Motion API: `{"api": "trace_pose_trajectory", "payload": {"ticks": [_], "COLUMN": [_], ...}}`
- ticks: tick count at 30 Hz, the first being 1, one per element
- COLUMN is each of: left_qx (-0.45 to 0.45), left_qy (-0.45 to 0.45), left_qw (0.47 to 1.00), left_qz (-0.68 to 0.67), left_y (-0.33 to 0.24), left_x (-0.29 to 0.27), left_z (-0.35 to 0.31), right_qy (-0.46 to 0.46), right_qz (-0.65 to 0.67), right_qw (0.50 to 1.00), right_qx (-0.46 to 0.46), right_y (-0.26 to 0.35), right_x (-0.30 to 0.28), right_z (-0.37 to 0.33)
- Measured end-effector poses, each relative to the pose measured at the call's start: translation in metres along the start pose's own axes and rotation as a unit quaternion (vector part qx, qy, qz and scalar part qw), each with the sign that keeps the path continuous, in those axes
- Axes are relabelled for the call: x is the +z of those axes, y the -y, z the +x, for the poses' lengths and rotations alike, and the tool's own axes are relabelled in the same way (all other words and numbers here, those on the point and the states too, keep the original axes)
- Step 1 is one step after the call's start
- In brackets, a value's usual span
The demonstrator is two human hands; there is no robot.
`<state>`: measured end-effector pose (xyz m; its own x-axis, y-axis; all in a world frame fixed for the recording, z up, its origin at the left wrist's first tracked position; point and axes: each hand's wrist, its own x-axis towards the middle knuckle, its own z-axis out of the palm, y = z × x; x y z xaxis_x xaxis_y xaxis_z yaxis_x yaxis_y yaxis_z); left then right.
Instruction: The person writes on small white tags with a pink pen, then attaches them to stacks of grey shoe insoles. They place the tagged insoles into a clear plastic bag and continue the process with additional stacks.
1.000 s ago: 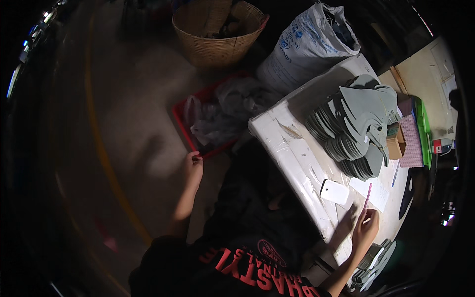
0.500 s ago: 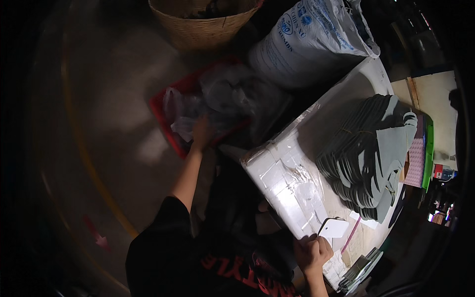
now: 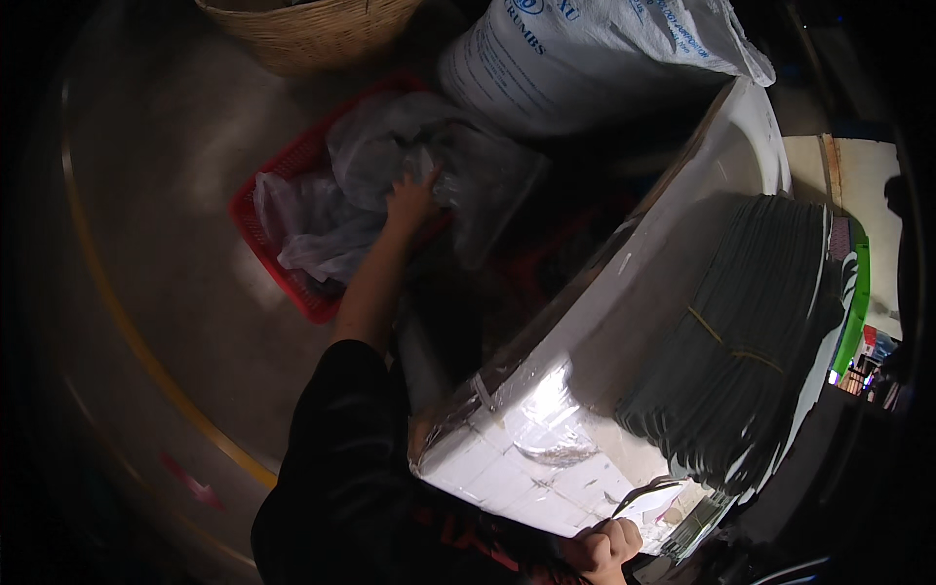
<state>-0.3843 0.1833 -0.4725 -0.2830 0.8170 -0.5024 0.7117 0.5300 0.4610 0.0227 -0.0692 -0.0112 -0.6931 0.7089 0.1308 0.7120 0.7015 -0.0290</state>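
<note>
On the left, my left hand (image 3: 412,203) reaches down to a crumpled clear plastic bag (image 3: 375,146) in a red plastic basket (image 3: 283,278). Its fingers are apart and touch the plastic; the dim light hides finer detail. My right hand (image 3: 604,546) is a closed fist at the near edge of a white tabletop (image 3: 526,487). A flat white piece with a dark rim (image 3: 648,497) adjoins the fist. What the curled fingers hold, if anything, is hidden. Beyond it stands a tall stack of thin grey-green cut sheets (image 3: 731,341), with yellow bands around it.
A woven bamboo basket (image 3: 322,39) stands on the floor at the far left. A large white printed sack (image 3: 585,78) leans behind the table. A green tray edge (image 3: 856,312) shows at the right. A yellow line (image 3: 156,356) crosses the floor.
My left hand has moved right and farther, onto the plastic bag. My view has turned, so table and stack look different. My right fist stays at the table edge.
</note>
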Motion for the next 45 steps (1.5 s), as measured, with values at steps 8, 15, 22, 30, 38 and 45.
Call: {"api": "trace_pose_trajectory", "payload": {"ticks": [8, 15, 22, 30, 38, 45], "left_qx": [-0.168, -0.054, 0.01, 0.37, 0.124, 0.117], "left_qy": [-0.103, -0.314, -0.348, -0.267, 0.025, -0.262], "left_qw": [0.977, 0.946, 0.937, 0.844, 0.973, 0.885], "left_qz": [-0.081, -0.055, -0.014, 0.282, 0.195, -0.367], "left_y": [0.032, 0.056, 0.045, -0.013, 0.03, 0.077], "left_x": [-0.019, -0.098, -0.12, -0.027, 0.023, -0.072], "left_z": [0.037, 0.037, 0.064, -0.002, -0.041, -0.127], "right_qy": [0.017, 0.023, 0.023, 0.023, 0.017, 0.0], "right_qz": [0.0, 0.006, 0.009, 0.007, 0.007, 0.008], "right_qw": [1.0, 1.0, 1.0, 1.0, 1.0, 1.0], "right_qx": [0.01, 0.02, 0.018, 0.009, 0.007, -0.002], "right_y": [-0.004, -0.004, -0.003, -0.003, -0.006, -0.004], "right_x": [-0.005, 0.0, 0.005, 0.003, 0.002, 0.006], "right_z": [-0.003, 0.0, 0.002, -0.002, -0.013, -0.004]}}
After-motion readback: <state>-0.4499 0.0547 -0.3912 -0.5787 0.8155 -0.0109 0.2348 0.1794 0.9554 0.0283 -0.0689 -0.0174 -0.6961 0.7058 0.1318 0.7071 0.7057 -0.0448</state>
